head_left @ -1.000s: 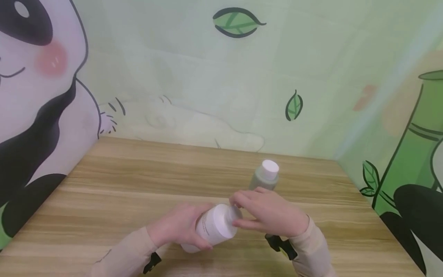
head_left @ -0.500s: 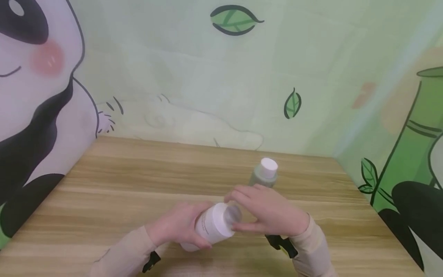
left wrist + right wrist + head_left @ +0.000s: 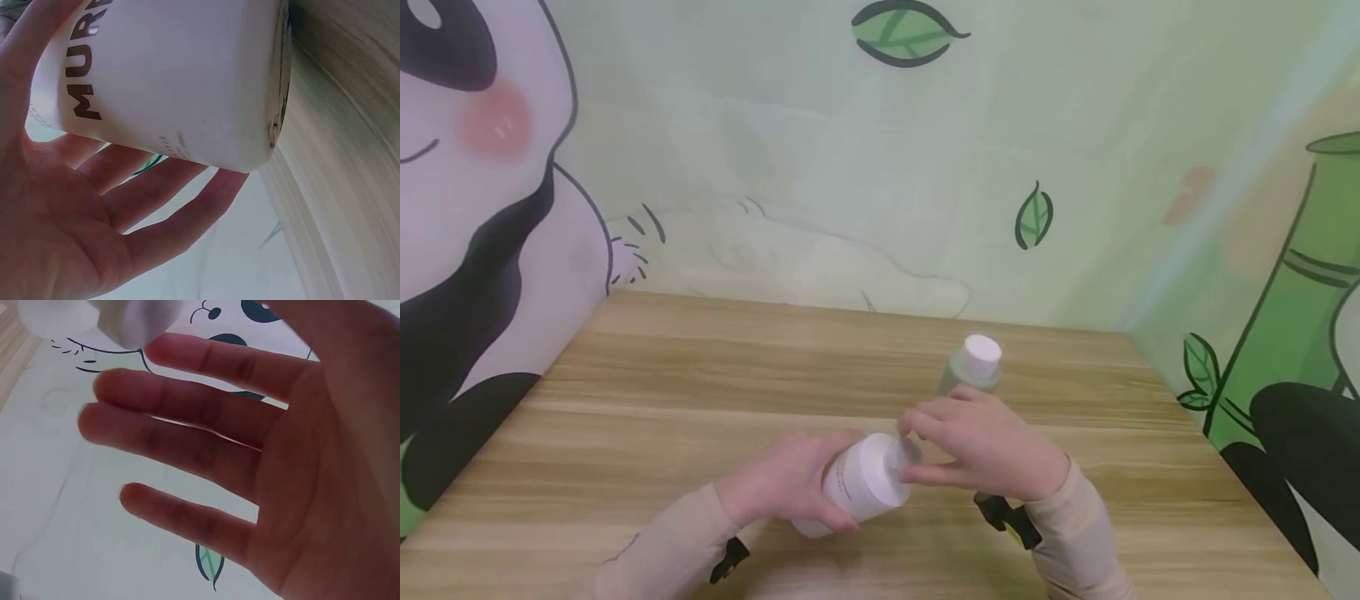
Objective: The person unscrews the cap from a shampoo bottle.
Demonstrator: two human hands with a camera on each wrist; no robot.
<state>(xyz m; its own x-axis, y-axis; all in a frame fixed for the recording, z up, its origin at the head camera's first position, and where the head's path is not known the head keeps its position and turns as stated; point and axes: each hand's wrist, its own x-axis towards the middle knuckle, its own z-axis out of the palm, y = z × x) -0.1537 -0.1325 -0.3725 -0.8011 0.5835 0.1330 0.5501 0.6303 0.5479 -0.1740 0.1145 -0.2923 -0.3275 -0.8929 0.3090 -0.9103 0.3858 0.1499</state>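
Note:
A white bottle (image 3: 859, 483) with dark lettering leans to the right above the table. My left hand (image 3: 786, 479) grips its body, thumb on the near side; in the left wrist view the fingers (image 3: 181, 200) curve along the bottle (image 3: 169, 75). At its upper end is a pale cap (image 3: 902, 460), which the thumb and index finger of my right hand (image 3: 988, 446) pinch from either side. The right wrist view shows the index fingertip against the cap (image 3: 140, 322), the other fingers extended and apart from it. Whether the bottle's base touches the table cannot be told.
Just behind my right hand stands a second bottle (image 3: 973, 371), grey-green with a white cap, its lower part hidden by the hand. The wooden table (image 3: 737, 358) ends at a wall cloth (image 3: 790, 150) printed with pandas, leaves and bamboo.
The right fingers shift a little around the cap, first leftward over it, then back right. My left hand keeps its grip on the white bottle. The head view tilts slightly.

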